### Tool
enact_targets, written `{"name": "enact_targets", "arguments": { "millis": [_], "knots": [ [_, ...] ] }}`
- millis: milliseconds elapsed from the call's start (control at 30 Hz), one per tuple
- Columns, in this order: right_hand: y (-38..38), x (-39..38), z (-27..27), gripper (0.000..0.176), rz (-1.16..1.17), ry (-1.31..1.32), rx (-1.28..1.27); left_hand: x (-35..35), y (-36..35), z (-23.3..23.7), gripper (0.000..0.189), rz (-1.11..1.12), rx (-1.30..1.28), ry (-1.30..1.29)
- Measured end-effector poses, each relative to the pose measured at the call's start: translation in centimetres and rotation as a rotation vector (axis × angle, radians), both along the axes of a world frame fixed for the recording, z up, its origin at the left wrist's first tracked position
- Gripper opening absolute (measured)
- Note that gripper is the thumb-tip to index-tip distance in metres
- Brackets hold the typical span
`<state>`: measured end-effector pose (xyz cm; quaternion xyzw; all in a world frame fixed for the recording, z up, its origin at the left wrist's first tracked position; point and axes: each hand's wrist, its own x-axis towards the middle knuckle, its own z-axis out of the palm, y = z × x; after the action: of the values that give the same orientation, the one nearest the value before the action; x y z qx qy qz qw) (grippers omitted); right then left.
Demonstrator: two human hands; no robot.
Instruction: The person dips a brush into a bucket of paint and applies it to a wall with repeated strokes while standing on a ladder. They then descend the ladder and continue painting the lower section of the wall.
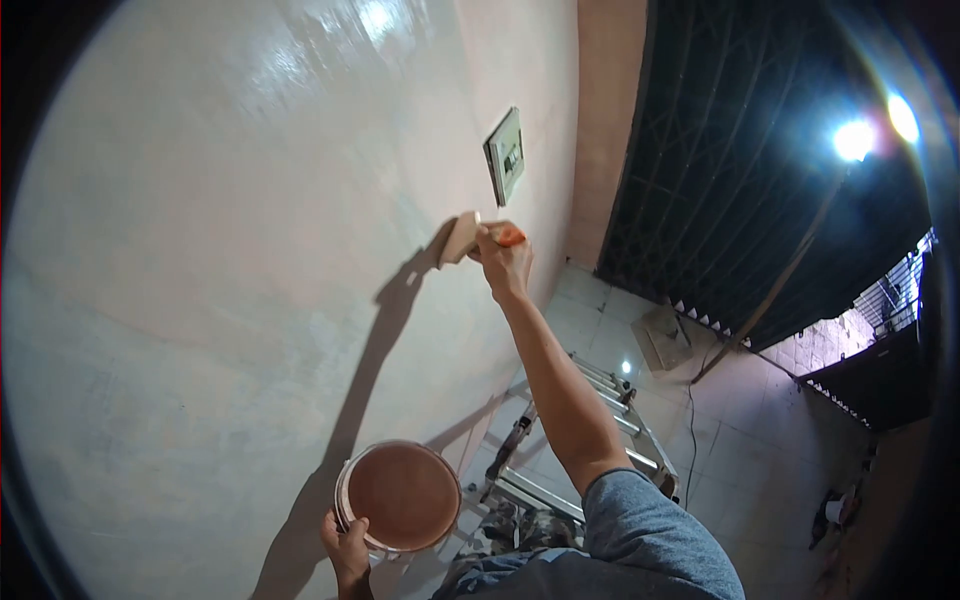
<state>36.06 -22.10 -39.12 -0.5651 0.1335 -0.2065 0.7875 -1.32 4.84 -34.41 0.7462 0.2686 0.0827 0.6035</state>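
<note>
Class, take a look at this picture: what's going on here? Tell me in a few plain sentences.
A person is working at a pale wall. The right hand, arm stretched up, holds a wide brush against the wall, just below a switch plate. The left hand grips the rim of a bucket of reddish-brown paint, held low and close to the wall. A metal ladder shows below, on a tiled floor.

right hand (503, 258) presses brush (462, 238) to wall (230, 250); left hand (347, 552) holds bucket (400, 497).
</note>
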Motion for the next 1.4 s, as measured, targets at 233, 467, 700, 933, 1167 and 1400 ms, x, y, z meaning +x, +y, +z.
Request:
{"name": "enact_targets", "arguments": {
  "millis": [233, 467, 700, 933, 1167, 1400],
  "knots": [
    [-3.3, 3.4, 19.8, 0.020, 0.205, -0.671, 0.644, -0.5, -0.2, 1.0, 0.016, 0.057, 0.066, 0.005],
    [-1.7, 4.8, 16.3, 0.023, 0.293, -0.504, 0.708, -0.6, -0.1, 0.6, 0.018, 0.037, -0.001, 0.015],
    [-2.8, -1.5, -5.0, 0.021, 0.143, 0.015, 0.495, 0.0, -0.2, 0.4, 0.024, 0.031, -0.091, -0.029],
    [-1.1, -0.8, -6.4, 0.014, -0.023, 0.300, -0.121, -0.1, -0.2, -0.5, 0.021, -0.007, -0.019, 0.020],
    [-1.4, -0.1, 5.8, 0.020, 0.132, -0.281, 0.251, -0.6, 0.0, -0.6, 0.015, 0.014, 0.006, 0.081],
    [-1.9, -0.1, 12.3, 0.024, 0.304, -0.544, 0.525, -0.3, -0.2, -0.8, 0.012, -0.002, 0.051, 0.047]
  ]
}}
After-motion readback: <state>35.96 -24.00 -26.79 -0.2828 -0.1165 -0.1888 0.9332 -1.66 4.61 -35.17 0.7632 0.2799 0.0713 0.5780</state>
